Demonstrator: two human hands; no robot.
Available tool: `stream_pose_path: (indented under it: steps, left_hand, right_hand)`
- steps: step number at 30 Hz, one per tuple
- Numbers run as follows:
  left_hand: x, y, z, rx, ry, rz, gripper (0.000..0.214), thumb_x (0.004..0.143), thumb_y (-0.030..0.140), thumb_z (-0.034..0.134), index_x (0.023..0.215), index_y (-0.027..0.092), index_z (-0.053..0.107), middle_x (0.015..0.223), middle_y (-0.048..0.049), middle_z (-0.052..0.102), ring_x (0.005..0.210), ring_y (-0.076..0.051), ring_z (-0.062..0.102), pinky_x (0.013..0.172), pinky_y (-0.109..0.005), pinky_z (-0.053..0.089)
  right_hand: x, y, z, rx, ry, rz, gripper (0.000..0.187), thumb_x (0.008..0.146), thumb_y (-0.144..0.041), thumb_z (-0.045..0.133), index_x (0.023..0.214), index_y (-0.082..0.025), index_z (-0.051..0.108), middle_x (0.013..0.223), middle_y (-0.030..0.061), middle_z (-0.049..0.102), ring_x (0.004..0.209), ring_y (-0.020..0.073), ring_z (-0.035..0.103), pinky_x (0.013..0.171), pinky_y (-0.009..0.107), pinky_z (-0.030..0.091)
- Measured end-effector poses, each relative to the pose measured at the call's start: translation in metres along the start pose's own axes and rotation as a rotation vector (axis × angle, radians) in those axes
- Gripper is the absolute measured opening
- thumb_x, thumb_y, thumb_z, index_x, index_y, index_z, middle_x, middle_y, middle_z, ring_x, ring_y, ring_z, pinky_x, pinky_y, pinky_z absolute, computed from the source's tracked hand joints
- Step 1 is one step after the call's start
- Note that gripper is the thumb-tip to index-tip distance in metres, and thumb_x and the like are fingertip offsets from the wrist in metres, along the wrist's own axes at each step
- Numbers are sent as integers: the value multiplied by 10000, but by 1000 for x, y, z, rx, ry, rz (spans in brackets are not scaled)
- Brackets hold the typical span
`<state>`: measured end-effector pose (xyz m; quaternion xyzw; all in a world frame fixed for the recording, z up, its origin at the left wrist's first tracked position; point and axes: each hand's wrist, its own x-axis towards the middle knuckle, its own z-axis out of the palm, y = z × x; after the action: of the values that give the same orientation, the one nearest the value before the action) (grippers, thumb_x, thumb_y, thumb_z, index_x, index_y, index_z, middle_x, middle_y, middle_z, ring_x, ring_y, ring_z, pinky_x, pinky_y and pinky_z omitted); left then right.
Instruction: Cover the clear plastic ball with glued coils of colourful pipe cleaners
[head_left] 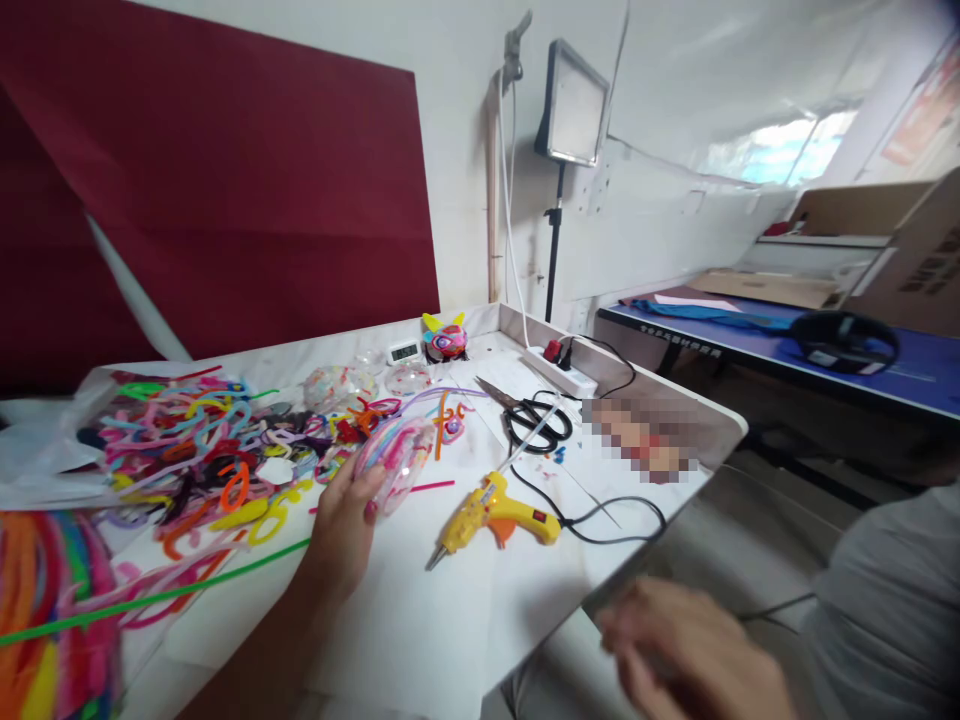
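My left hand [349, 525] is closed around a clear plastic ball [401, 460] with pink and rainbow-coloured strips on it, held above the white table. My right hand [690, 650] is off the table's front edge at lower right, smeared by motion, so its fingers are unclear. Between the two hands lies a yellow hot glue gun [495, 512], its nozzle pointing to the lower left. Behind it are black-handled scissors [536, 420]. A heap of coloured pipe cleaners [187, 430] spreads left of my left hand.
At the back of the table stand a small digital clock [403, 352], a colourful figure with yellow ears [448, 340] and a white power strip [562, 372]. The glue gun's black cord [622, 541] loops near the right edge. A lamp [576, 105] rises behind.
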<state>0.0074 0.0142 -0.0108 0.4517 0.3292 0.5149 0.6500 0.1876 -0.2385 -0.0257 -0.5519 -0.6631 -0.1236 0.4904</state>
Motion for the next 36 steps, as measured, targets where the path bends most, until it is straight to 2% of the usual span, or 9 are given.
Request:
stream_pose_path:
  steps: [1, 3, 5, 7, 14, 18, 21, 30, 36]
  left_hand:
    - [0, -1, -1, -4, -3, 12, 469, 685, 308, 759, 1135, 198, 688, 986, -15, 748, 931, -155, 675, 688, -154, 533]
    - [1, -2, -2, -5, -8, 32, 444, 695, 306, 741, 1123, 201, 691, 979, -16, 746, 891, -156, 673, 635, -157, 526]
    - [3, -3, -4, 0, -5, 46, 421, 704, 310, 727, 1110, 204, 695, 979, -21, 744, 859, -159, 669, 579, -160, 510]
    - [4, -4, -5, -2, 13, 53, 402, 704, 317, 726, 1090, 205, 703, 987, -25, 740, 854, -163, 667, 567, -165, 506]
    - [8, -4, -5, -89, 45, 49, 357, 680, 328, 761, 1015, 211, 724, 961, -8, 742, 994, -190, 667, 747, -212, 559]
    - [9, -4, -4, -155, 33, 25, 371, 702, 307, 749, 1056, 199, 718, 1068, -25, 744, 1130, -217, 632, 891, -268, 552]
    - [9, -3, -3, -191, 64, -8, 349, 720, 293, 730, 1053, 187, 716, 1093, -36, 743, 1160, -225, 622, 893, -280, 559]
    - [4, 1, 0, -280, 49, -111, 348, 783, 296, 635, 1101, 160, 660, 1114, -80, 731, 1160, -261, 621, 953, -415, 537]
    - [1, 1, -1, -211, 6, -134, 338, 813, 354, 607, 1098, 177, 648, 1129, -69, 720, 1130, -236, 631, 938, -389, 532]
  right_hand:
    - [4, 2, -11, -24, 89, 108, 184, 838, -100, 601, 966, -220, 655, 720, 38, 731, 665, 181, 704, 620, 249, 543]
    - [8, 7, -27, 44, 301, 303, 148, 845, -135, 636, 949, -235, 674, 675, 5, 692, 562, 129, 648, 517, 191, 510]
    - [7, 14, -31, 206, 366, 473, 66, 878, -194, 616, 893, -236, 665, 624, -6, 637, 548, 130, 619, 498, 198, 507]
    - [4, 20, -27, 263, 353, 529, 60, 880, -223, 617, 840, -229, 662, 587, -11, 612, 520, 127, 602, 474, 194, 498]
    - [4, 22, 5, 5, 170, 316, 68, 809, -165, 655, 761, -213, 657, 564, -21, 650, 450, 109, 601, 443, 175, 475]
    - [22, 20, 9, -7, 30, 127, 134, 812, -95, 604, 759, -216, 583, 579, -34, 636, 471, 85, 595, 482, 163, 469]
    - [40, 21, 11, -4, -40, 34, 147, 813, -71, 575, 780, -212, 554, 585, -34, 620, 474, 77, 582, 489, 164, 455]
    - [82, 34, 26, 62, -249, -92, 122, 829, -83, 529, 813, -203, 551, 634, -16, 606, 518, 91, 563, 504, 195, 437]
    - [123, 50, 48, 174, -323, -144, 96, 803, -110, 559, 817, -202, 579, 650, -13, 630, 528, 95, 544, 502, 203, 441]
